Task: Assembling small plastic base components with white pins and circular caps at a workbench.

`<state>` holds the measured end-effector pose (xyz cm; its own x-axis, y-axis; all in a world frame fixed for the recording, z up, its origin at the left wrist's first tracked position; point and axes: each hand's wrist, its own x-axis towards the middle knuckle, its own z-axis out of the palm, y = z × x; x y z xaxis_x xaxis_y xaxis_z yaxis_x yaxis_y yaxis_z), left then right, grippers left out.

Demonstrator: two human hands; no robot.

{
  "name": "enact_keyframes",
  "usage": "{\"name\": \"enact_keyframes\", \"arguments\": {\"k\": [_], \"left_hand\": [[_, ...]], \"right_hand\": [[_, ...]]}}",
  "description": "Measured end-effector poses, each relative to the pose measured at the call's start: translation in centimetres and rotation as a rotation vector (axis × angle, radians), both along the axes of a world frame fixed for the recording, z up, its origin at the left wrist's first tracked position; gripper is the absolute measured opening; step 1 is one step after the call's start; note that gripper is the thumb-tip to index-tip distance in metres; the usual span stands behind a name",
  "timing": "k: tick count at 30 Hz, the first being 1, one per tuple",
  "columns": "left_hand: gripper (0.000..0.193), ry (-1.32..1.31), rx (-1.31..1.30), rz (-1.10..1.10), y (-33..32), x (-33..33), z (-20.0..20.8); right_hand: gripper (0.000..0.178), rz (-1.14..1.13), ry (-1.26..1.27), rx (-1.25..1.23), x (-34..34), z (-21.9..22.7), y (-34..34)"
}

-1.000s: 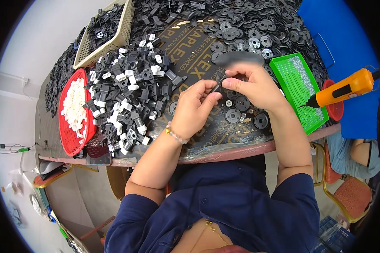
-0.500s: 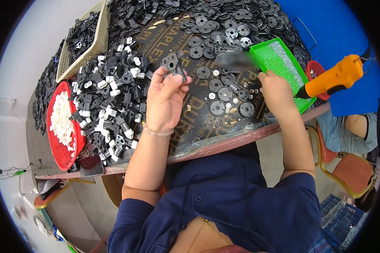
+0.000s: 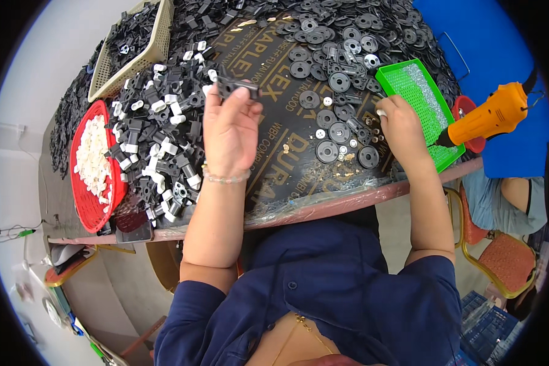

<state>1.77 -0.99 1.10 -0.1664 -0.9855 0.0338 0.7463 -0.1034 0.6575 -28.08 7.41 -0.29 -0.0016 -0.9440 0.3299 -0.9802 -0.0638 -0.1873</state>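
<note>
Head view: left fingers [image 3: 232,108] pinch a blocky plastic part [image 3: 227,86]; right fingers [image 3: 394,105] curl, hold unclear.

Your table [image 3: 265,174]: dark top, pinkish edge [image 3: 348,204]. Upper left, cream basket [image 3: 160,36] amid black parts [image 3: 216,7]. Left, red basket [image 3: 86,210]; beside it, your heap of black-and-white pieces [image 3: 182,161]. Upper right of centre, black discs [image 3: 369,44] piled thick, several scattered lower. Right, green tray [image 3: 451,158].

The light is bright and even, with fisheye-bent edges and black corners.
</note>
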Motion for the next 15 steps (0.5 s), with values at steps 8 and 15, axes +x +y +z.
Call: {"name": "enact_keyframes", "arguments": {"k": [8,15], "left_hand": [[0.048,-0.165,0.077,-0.133,1.9,-2.2,-0.3],[0.047,-0.248,-0.036,-0.043,1.4,-2.1,-1.1]], "right_hand": [[0.027,0.26,-1.544,0.371,6.7,3.5,-2.9],[0.03,0.337,-1.868,0.39,10.2,1.9,-4.6]]}}
